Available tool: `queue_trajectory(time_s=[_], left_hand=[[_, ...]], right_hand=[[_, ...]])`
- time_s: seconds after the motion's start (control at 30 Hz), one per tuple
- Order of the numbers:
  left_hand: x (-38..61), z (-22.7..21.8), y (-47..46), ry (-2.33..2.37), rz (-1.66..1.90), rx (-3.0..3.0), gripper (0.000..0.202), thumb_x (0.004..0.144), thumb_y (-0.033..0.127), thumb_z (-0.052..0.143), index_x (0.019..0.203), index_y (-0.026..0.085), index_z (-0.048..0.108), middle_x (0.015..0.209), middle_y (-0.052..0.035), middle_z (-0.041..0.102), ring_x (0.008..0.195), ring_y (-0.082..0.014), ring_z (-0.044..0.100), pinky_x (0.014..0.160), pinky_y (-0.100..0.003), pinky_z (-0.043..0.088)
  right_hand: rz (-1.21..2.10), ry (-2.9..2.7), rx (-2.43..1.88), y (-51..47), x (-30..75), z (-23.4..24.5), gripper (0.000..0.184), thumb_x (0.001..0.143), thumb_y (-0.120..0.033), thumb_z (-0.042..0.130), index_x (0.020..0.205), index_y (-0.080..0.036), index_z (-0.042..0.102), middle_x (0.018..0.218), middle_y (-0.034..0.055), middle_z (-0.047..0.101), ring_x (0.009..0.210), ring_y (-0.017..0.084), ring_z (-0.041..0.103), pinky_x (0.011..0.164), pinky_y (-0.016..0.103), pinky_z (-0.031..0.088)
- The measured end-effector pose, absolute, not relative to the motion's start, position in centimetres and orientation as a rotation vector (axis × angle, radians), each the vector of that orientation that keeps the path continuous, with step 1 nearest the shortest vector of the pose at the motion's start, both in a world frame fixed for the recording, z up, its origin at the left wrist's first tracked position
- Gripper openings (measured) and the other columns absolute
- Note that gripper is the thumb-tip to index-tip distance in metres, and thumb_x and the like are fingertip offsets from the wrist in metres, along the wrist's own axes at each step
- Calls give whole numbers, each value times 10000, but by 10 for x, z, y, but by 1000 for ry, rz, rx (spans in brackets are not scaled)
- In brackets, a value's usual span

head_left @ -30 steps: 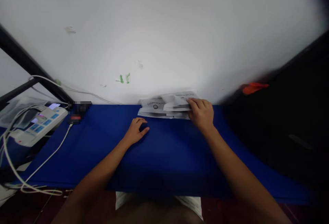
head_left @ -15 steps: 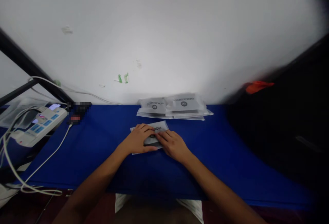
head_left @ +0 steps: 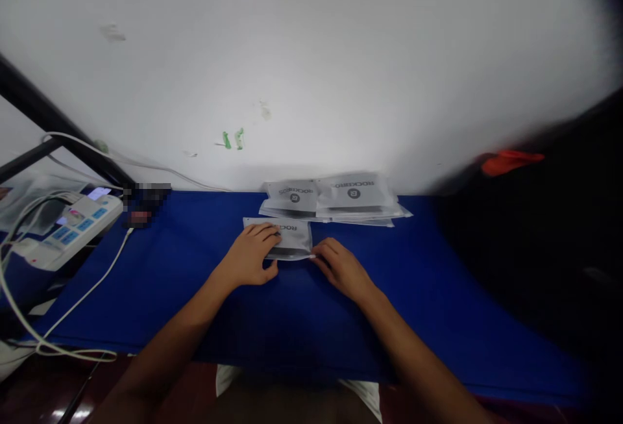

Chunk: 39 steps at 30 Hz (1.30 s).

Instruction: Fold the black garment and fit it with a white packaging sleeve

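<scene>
Currently, from the head view, I observe a frosted pouch lying flat on the blue table, in front of the person, with its dark strip along the near edge. Dark lettering shows on its face; part of it is covered by the left hand. That hand rests palm down across the left part of the pouch: fingers extended over the top surface, thumb spread apart from them at the near edge. I register no pinch on this side.

The right hand is at the near right corner of the pouch. Its thumb and fingertips are drawn together and grip that corner, where a small white tab shows. I cannot tell whether the tab itself is between the fingers.

On the far side, against the pale wall, lie two stacks of similar pouches: a left stack and a right stack, the two touching. At far left, a white power strip sits beside a pixelated black object. A white cable runs toward the near left edge.
</scene>
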<state>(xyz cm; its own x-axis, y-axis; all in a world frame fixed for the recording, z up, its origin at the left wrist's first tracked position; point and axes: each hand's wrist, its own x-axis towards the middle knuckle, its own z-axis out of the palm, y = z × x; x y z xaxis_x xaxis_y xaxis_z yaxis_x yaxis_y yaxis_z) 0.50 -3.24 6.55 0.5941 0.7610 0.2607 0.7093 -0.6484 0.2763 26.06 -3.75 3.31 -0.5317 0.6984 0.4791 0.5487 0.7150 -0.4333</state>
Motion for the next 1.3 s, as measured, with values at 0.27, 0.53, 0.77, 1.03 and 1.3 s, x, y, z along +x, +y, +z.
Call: queue_trajectory(time_s=[0.27, 0.53, 0.77, 1.03, 1.3], left_hand=[[30, 48, -44, 946, 802, 2795, 184, 969, 258, 499, 1064, 208, 649, 1045, -67, 698, 997, -213, 632, 901, -396, 488], [35, 45, -46, 954, 815, 2806, 191, 986, 258, 478, 943, 194, 652, 954, -61, 704, 904, -205, 634, 832, -380, 499], [25, 58, -40, 972, 1022, 2816, 133, 951, 179, 497, 923, 202, 625, 966, -52, 715, 918, -200, 647, 817, -373, 490], [0, 66, -28, 981, 1193, 2786, 83, 916, 149, 557, 941, 206, 612, 945, -52, 706, 872, -183, 661, 790, -358, 525], [9, 53, -33, 920, 1272, 2752, 104, 903, 114, 576, 978, 184, 593, 958, -76, 684, 881, -181, 646, 763, -335, 549]], right_hand=[[335, -2248, -746, -41, 251, 32, 126, 972, -186, 487, 968, -206, 611, 852, 60, 648, 783, 184, 597, 676, 306, 527], [217, -2353, -716, -43, 243, 34, 207, 966, -140, 411, 902, -196, 599, 803, 62, 649, 720, 183, 549, 643, 312, 444], [205, -2123, -819, -38, 271, 47, 129, 937, -144, 495, 907, -216, 598, 798, 46, 650, 759, 193, 581, 662, 332, 477], [159, -1871, -1005, -31, 298, 51, 110, 930, -224, 555, 832, -246, 600, 758, 13, 645, 722, 194, 612, 679, 360, 502], [245, -1981, -946, -32, 292, 43, 100, 939, -217, 538, 1006, -234, 611, 933, 61, 640, 870, 208, 611, 743, 355, 522]])
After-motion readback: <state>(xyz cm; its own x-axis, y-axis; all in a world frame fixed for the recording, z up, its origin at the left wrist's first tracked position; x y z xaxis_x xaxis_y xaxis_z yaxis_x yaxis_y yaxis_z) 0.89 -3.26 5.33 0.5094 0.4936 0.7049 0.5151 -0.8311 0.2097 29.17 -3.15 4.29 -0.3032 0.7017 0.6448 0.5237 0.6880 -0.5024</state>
